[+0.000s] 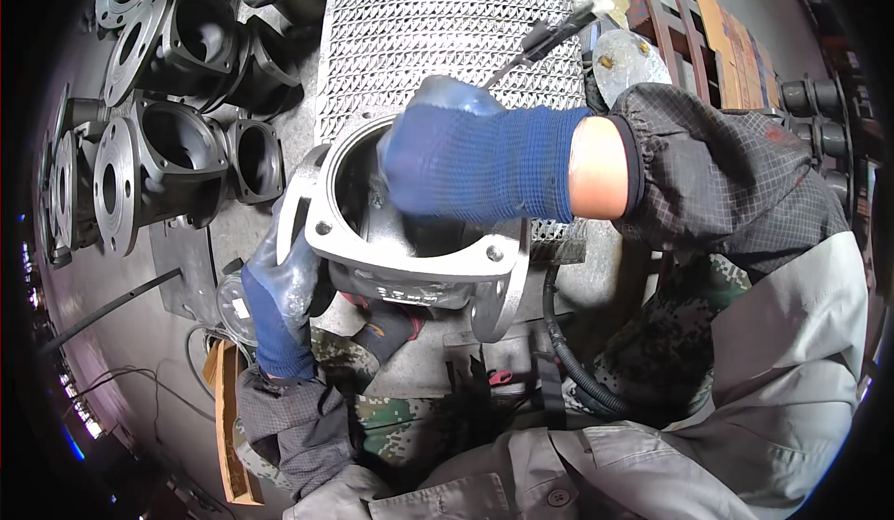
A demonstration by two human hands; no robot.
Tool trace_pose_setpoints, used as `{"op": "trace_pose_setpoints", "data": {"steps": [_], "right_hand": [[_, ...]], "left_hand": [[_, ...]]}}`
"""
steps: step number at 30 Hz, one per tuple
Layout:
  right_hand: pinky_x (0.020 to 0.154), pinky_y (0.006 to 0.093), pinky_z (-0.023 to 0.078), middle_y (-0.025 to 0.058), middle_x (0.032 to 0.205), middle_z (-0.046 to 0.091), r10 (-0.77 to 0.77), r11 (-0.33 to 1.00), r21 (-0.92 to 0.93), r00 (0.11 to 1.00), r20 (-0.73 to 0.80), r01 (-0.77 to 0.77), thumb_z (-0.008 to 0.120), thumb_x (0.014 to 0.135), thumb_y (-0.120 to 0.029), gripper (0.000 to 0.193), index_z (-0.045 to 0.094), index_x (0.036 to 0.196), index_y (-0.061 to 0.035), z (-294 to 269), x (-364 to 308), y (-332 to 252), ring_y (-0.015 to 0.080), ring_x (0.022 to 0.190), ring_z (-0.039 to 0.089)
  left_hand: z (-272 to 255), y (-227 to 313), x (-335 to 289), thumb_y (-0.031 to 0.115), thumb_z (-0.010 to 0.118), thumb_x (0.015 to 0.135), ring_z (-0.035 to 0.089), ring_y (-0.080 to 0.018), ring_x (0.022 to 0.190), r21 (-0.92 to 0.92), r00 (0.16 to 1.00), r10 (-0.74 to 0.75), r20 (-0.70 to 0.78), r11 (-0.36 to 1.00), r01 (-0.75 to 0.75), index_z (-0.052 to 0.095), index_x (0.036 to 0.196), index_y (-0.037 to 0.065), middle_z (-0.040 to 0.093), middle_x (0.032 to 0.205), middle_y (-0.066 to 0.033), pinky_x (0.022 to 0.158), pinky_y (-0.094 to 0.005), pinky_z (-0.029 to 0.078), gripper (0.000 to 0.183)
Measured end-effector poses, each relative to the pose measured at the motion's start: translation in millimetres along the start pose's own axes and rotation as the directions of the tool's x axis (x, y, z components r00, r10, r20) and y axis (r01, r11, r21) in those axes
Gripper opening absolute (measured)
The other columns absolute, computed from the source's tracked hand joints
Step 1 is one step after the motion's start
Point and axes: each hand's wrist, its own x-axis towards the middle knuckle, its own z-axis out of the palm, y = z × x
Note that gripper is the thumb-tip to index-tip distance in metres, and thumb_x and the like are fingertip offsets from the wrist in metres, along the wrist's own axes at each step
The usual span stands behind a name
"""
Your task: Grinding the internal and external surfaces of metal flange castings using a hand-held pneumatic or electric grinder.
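Flanged casting (410, 273): mid-view, in front of the person, over the near end of the patterned metal surface. Big opening faces up at the camera; long axis flange to flange, roughly left-right, right end lower toward the person. Can't tell if it's resting or held up.

Left to right: cluster of dark castings (160, 171) on the floor, several with bores facing up, well apart from the work. Below them, a dark bar (116, 310) slants up to the right; wooden piece (228, 427) stands near the left sleeve.

Left hand (282, 283), blue glove, gripping the casting's left flange. Patterned metal surface (438, 17) runs away beyond the casting.

Right hand (433, 162), blue glove, over and partly in the opening, covering much of the bore and far rim. Fingers hidden, can't tell its grip. Dark tool (549, 40) just past it, thin shaft angled down toward the hand.

Corrugated hose (577, 366) curves below the right flange. Far right: grey disc (629, 66), then wooden pallets (731, 40).
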Motion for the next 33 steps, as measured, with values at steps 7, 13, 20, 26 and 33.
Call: {"op": "trace_pose_setpoints", "data": {"steps": [7,13,20,26,33], "right_hand": [[0.053,0.0325,0.055,0.0091,0.074,0.069,0.093,0.987,0.108,0.969,0.230,-0.120,0.073,0.072,-0.014,0.008,0.072,0.078,-0.0095,-17.0,8.1,-0.1,0.0197,0.067,0.069],[0.060,0.0339,0.056,0.0082,0.080,0.070,0.104,0.974,0.129,0.870,0.481,-0.188,0.077,0.069,-0.020,0.018,0.073,0.084,-0.0118,-26.4,13.4,5.5,0.0213,0.076,0.070],[0.057,0.0375,0.055,0.0073,0.077,0.070,0.169,0.978,0.078,0.949,0.265,-0.196,0.068,0.073,-0.015,0.009,0.073,0.079,-0.0115,-7.7,2.1,5.9,0.0240,0.075,0.070],[0.061,0.0357,0.055,0.0046,0.080,0.071,0.176,0.966,0.117,0.917,0.358,-0.231,0.066,0.079,-0.016,0.008,0.073,0.081,-0.0157,-19.1,3.5,8.8,0.0224,0.080,0.070],[0.051,0.0326,0.046,0.0008,0.063,0.059,0.159,0.987,-0.015,0.979,-0.128,-0.162,0.070,0.065,-0.017,0.008,0.062,0.065,-0.0128,15.9,-18.2,4.0,0.0170,0.058,0.061]], "left_hand": [[4.5,11.4,-1.6,0.010,0.066,0.088,0.058,-0.0077,0.089,0.011,0.999,-0.031,-0.027,0.999,0.031,0.060,0.122,-0.003,0.067,0.101,-0.0040,0.078,-0.0232,0.049,0.037],[-3.1,-3.7,4.0,0.010,0.065,0.088,0.058,-0.0078,0.088,-0.018,1.000,0.014,0.022,1.000,-0.013,0.060,0.123,-0.003,0.066,0.102,-0.0040,0.078,-0.0232,0.049,0.038],[0.2,-3.1,3.9,0.009,0.066,0.087,0.057,-0.0074,0.087,-0.038,0.999,0.040,0.031,0.999,-0.039,0.060,0.122,-0.003,0.066,0.101,-0.0045,0.077,-0.0228,0.049,0.038],[-7.5,-14.5,3.9,0.018,0.061,0.092,0.060,-0.0092,0.085,-0.042,0.991,0.117,0.068,0.993,-0.114,0.057,0.122,-0.004,0.066,0.103,-0.0061,0.072,-0.0230,0.048,0.037],[-2.5,-15.2,7.5,0.009,0.066,0.088,0.060,-0.0089,0.090,-0.095,0.996,0.060,0.065,0.994,-0.053,0.058,0.125,-0.003,0.067,0.105,-0.0069,0.079,-0.0232,0.049,0.040]]}}
